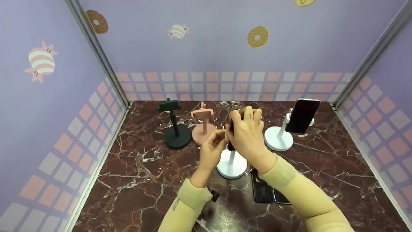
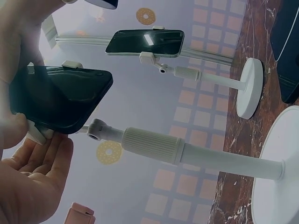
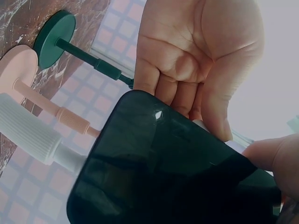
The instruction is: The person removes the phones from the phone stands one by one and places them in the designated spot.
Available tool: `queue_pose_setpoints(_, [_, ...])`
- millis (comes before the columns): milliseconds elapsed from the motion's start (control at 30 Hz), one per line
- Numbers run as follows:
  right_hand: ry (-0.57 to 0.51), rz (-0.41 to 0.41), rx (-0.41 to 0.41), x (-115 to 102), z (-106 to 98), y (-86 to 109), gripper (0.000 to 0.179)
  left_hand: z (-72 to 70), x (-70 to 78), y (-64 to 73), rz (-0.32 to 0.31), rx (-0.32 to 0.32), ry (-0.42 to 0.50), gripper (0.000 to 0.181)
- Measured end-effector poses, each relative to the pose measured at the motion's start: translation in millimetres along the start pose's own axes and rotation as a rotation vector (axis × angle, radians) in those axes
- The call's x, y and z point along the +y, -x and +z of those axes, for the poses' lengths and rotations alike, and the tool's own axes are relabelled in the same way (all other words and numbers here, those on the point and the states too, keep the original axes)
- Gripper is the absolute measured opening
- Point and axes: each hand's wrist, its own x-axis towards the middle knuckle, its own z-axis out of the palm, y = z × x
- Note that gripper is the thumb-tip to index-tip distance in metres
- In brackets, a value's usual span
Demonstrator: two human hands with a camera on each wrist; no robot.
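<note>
While the right hand point(image 1: 247, 135) holds the phone point(image 2: 65, 100) and the left hand point(image 1: 210, 153) pinches the clamp point(image 2: 37, 132), keep both square to help even seating.

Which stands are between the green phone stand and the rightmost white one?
Left to right: pink phone stand, nearer white phone stand; head view shows both.

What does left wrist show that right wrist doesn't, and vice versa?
Left wrist only: second white stand with mounted phone, near white stand's base, dark phones flat on the table.
Right wrist only: dark green stand, pink stand's base.
Both: gripped phone, near white stand's pole, parts of the pink stand, left hand, right hand, table, wall.
</note>
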Motion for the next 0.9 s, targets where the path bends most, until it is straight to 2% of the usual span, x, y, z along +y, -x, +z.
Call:
queue_pose_setpoints(400, [-0.052,-0.003,-0.036,2.7,-3.3,1.5,0.032,-1.1,-0.7,-0.2,0.0,-0.011,0.002,0.026])
queue_pose_setpoints(900, [-0.091,-0.024,-0.03,5.3,-5.3,1.0,0.031,-1.5,0.4,-0.1,0.01,-0.012,-0.006,0.027])
